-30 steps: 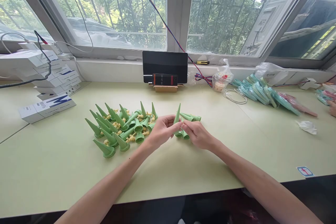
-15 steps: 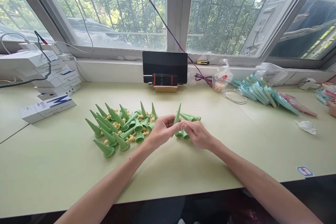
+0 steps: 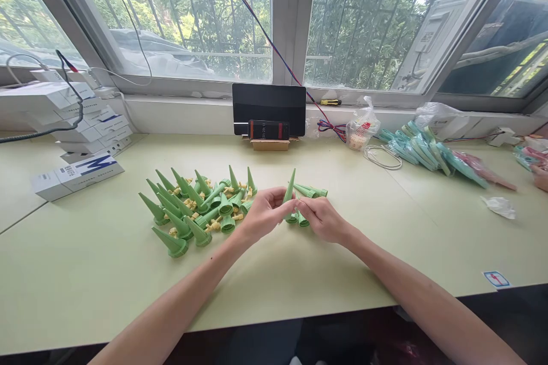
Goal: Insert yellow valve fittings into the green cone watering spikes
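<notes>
My left hand [image 3: 266, 214] is closed round a green plastic cone-shaped spike [image 3: 289, 185], its point upward. Close against it, my right hand [image 3: 323, 218] is pinched at the spike's right side; whatever lies between those fingertips is hidden. Below and behind the hands, several more green spikes [image 3: 303, 220] lie on the table, partly covered by my fingers. To the left spreads a pile of green spikes [image 3: 174, 243], some standing on their wide ends and others lying down. Small yellow plastic pieces [image 3: 213, 224] are scattered among them.
A phone [image 3: 269, 129] leans before a dark tablet [image 3: 269, 104] at the back of the table [image 3: 240, 291]. White boxes [image 3: 79, 174] are stacked left. Bagged teal pieces [image 3: 413, 145] and crumpled tissue [image 3: 499, 207] lie right. Another person's hand [image 3: 540, 177] shows at the right edge.
Both my hands and the spike stay almost still. At the right edge, the other person's hand has shifted slightly.
</notes>
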Available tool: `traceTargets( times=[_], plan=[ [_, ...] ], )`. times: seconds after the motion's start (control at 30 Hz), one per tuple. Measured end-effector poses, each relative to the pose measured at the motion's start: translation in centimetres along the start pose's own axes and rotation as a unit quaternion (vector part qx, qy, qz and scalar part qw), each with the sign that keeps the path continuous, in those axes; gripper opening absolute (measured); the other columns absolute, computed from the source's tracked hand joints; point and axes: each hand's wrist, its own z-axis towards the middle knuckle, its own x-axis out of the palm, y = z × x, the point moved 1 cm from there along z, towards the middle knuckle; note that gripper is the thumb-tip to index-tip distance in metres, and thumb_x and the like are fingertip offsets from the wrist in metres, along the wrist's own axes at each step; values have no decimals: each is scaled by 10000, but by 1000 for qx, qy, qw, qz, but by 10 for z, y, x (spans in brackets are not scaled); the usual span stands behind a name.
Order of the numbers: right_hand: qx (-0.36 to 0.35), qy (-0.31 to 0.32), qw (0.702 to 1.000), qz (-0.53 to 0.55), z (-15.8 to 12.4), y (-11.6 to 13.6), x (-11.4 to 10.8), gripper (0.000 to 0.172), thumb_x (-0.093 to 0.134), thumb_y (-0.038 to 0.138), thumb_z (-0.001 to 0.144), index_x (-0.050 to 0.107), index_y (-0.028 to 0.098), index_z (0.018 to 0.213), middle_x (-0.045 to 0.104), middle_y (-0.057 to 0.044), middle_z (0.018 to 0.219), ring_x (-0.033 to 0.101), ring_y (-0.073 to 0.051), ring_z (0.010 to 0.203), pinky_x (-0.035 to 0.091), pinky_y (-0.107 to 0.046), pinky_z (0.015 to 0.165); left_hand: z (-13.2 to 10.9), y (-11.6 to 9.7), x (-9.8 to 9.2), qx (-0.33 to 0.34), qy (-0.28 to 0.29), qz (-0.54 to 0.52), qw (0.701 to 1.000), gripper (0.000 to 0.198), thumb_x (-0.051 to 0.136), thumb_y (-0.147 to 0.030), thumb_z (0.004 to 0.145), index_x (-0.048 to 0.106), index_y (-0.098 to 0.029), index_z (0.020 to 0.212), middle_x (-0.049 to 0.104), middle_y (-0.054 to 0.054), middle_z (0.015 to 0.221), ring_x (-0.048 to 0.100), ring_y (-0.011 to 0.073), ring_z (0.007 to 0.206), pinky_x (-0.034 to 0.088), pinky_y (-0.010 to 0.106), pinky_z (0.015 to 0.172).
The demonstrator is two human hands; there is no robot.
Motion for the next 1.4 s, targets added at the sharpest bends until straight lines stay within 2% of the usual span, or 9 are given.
traceTargets(
  times=[0.47,0.63,0.73,0.83,0.97,1.1,1.27,1.4],
  plan=[
    [-4,-2,1000,-13,0,-1,0,449,278,449,1044,547,210,775,348,31,558,319,-126,498,274,-265,521,0,2,-1,2,2,3,1000,237,660,-382,841,645,-151,790,460,-26,635,412,84,574,345,189,466],
    [-8,-16,1000,-9,0,-3,1,439,291,441,1044,541,207,770,403,26,583,358,-124,511,299,-256,526,1,2,0,10,-6,9,1000,228,656,-382,853,662,-154,858,522,-12,658,469,95,589,398,190,478],
    [-9,-51,999,-8,1,-3,0,419,314,436,1040,539,199,777,468,15,623,393,-120,534,326,-250,539,2,2,1,16,-20,20,999,253,644,-409,863,662,-159,896,581,5,695,520,107,601,442,201,496],
    [0,-107,994,-7,1,-1,-5,389,323,425,1039,560,191,837,465,21,629,389,-115,536,343,-244,548,3,4,0,29,-56,66,996,279,615,-444,882,650,-168,901,620,20,748,554,115,611,456,210,508],
    [29,-220,975,-15,3,-3,-16,374,350,425,1030,575,185,851,468,27,627,406,-111,532,358,-247,560,6,9,-3,84,-113,196,970,275,581,-440,907,663,-179,869,648,43,857,603,145,728,464,222,554],
    [69,-309,947,-47,6,-12,-26,357,364,419,1022,584,188,861,545,1,691,470,-128,584,378,-262,593,8,12,-7,114,-140,267,947,273,538,-416,938,687,-198,869,633,39,865,585,154,768,471,246,612],
    [106,-330,934,-91,10,-33,-31,324,388,417,1000,578,188,873,646,-58,833,582,-194,794,431,-321,759,8,14,-11,121,-149,354,915,268,532,-402,950,722,-215,921,609,35,873,550,149,736,438,284,669],
    [133,-298,937,-121,13,-50,-31,333,383,417,988,600,187,886,681,-81,904,571,-223,904,419,-363,855,9,17,-14,99,-159,391,901,285,537,-412,947,718,-194,915,586,41,843,556,170,765,423,294,684]
  ],
)
